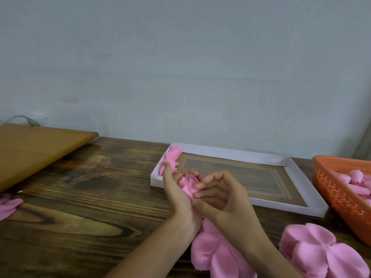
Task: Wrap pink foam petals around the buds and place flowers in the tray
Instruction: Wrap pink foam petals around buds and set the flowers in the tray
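Wrapping the flower [188, 180] in front of the tray [281, 207]
My left hand [176, 197] grips the flower, my right hand [224, 197] pinches a petal [189, 191]; I should pull it snug, overlapping evenly, without tearing the foam.

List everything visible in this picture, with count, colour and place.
table: one, dark brown wood, under everything.
board: one, light brown, far left.
cable: one, grey, by the wall, far left.
tray: one, white, centre right.
tray petals: some, pink, along the tray's left wall.
basket: one, orange, right edge; pink buds inside.
flower: one, pink, between both hands.
loose petals: three piles, pink, left edge, below the hands, bottom right.
left hand: one, holds the flower.
right hand: one, pinches the flower.
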`<state>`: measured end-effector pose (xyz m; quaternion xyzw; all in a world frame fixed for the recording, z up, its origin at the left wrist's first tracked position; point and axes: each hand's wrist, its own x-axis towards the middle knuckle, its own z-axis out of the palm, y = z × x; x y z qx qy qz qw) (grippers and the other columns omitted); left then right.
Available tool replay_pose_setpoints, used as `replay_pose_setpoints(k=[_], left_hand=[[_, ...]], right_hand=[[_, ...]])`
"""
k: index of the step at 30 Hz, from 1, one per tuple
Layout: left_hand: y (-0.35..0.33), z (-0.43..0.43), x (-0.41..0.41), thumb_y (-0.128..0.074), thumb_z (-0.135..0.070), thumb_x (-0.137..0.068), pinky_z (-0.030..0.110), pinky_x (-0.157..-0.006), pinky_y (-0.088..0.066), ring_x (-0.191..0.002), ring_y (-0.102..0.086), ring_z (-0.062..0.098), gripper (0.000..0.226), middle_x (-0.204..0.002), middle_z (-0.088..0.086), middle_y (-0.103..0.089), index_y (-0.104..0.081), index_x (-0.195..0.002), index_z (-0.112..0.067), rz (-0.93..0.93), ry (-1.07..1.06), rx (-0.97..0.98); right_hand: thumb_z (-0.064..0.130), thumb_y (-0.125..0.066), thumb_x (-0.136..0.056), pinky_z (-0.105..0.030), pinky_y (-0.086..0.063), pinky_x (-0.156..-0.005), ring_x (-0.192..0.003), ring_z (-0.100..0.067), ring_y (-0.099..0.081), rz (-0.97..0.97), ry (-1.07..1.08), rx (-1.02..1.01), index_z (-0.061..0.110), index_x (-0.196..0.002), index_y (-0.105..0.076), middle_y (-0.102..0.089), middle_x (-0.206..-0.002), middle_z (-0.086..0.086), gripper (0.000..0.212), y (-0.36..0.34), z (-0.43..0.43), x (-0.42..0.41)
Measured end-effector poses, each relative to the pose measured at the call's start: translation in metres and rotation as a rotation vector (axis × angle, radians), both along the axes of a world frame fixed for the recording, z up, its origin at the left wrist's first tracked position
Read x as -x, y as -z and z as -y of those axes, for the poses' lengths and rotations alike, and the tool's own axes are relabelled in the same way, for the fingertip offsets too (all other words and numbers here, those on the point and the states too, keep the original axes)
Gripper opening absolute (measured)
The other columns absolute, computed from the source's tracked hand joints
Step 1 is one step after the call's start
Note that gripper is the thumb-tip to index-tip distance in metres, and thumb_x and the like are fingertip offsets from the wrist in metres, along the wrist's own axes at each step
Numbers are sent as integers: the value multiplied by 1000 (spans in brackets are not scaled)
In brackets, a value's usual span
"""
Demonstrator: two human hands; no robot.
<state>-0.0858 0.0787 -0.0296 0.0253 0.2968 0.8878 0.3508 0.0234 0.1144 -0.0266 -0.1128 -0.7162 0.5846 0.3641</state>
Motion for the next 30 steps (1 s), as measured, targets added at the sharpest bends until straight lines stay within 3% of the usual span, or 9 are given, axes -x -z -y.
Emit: replay_pose_setpoints(k=[7,10,13,15,19,22,24,27,30], left_hand=[[0,0,4,-53,-63,-94,26,-45,-48,-44,-55,23,67,-58,11,-58,-56,-53,-11,23,17,-59],[2,-1,7,-50,-59,-96,24,-47,-48,-44,-53,23,67,-54,11,-55,-57,-48,-12,27,2,-64],[5,-1,8,-51,-59,-94,24,-49,-47,-48,-51,23,64,-57,9,-52,-51,-53,-10,43,51,-45],[4,-2,7,-53,-61,-91,25,-52,-45,-50,-49,22,61,-59,8,-50,-48,-59,-10,47,106,-29],[4,-3,8,-69,-57,-82,23,-47,-46,-48,-50,20,56,-56,6,-49,-48,-56,-12,-33,118,45],[4,-1,12,-74,-55,-73,23,-46,-41,-47,-45,14,42,-53,-2,-46,-54,-63,-20,-77,160,48],[4,0,15,-74,-55,-77,26,-50,-33,-46,-43,12,32,-54,-5,-45,-62,-73,-26,-133,179,71],[3,0,16,-69,-62,-88,21,-44,-28,-40,-38,13,46,-54,-2,-42,-58,-65,-24,-210,225,127],[4,-2,13,-64,-69,-90,18,-38,-26,-35,-35,13,55,-56,2,-47,-53,-62,-23,-214,271,154]], right_hand=[[2,-73,-85,-21,-51,-69,-77,-8,-65,178,172,-543,33,-109,-69,-69,-87,21,39,4,2,-4],[4,-71,-87,-13,-41,-76,-88,2,-54,233,231,-784,35,-120,-69,-61,-104,41,45,5,7,-2],[14,-68,-94,-33,-53,-69,-94,-10,-58,286,305,-918,38,-129,-67,-69,-119,24,43,4,9,-3],[19,-68,-92,-36,-56,-61,-92,-13,-63,299,353,-995,38,-130,-68,-72,-117,20,43,4,8,-5],[15,-77,-85,-33,-60,-65,-105,-11,-69,322,345,-1072,39,-131,-68,-69,-128,24,52,5,4,-5],[9,-80,-85,-34,-59,-75,-107,-8,-70,138,335,-1008,36,-122,-73,-67,-132,24,47,3,-5,-7],[15,-79,-87,-26,-53,-85,-111,-5,-63,66,308,-937,37,-119,-70,-61,-134,25,40,-2,-12,-9],[37,-71,-87,-15,-41,-99,-125,-5,-50,181,242,-944,45,-135,-58,-42,-149,23,50,-4,-20,-14],[34,-80,-84,-25,-47,-98,-126,-9,-51,214,230,-970,39,-134,-62,-44,-148,19,53,0,-24,-14]])
